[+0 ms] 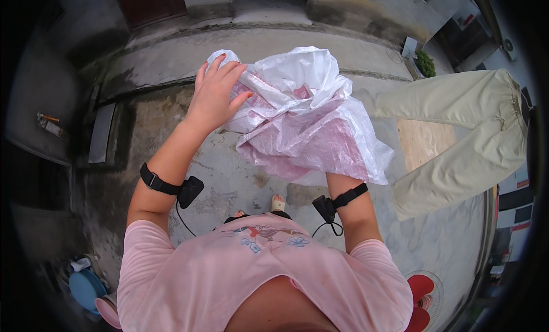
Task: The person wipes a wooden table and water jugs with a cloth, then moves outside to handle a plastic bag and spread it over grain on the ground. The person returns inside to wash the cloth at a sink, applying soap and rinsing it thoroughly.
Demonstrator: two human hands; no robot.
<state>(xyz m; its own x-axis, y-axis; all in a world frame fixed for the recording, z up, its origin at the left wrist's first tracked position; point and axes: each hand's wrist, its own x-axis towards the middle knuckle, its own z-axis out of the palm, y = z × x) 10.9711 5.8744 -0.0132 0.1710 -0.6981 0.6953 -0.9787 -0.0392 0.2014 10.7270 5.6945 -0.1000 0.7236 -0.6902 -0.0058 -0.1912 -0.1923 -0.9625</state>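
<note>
A crumpled woven plastic sack (300, 117), white with pinkish patches and some print, is held up in front of my chest. My left hand (216, 89) lies against its left side, back of the hand towards me, fingers spread and thumb apart. White plastic shows beyond its fingertips. My right forearm (349, 203) goes up under or into the sack's lower right part. The sack covers my right hand, so its grip is hidden. Each forearm wears a black strap (161, 184) with a small black device and a cable.
Light khaki trousers (463, 130) hang at the right, over a wooden board (424, 139). A fan with red blades (420, 289) stands at lower right. Blue basin (85, 289) and pink basin (107, 310) are at lower left. A concrete step (257, 44) crosses ahead; a grey slab (102, 132) leans left.
</note>
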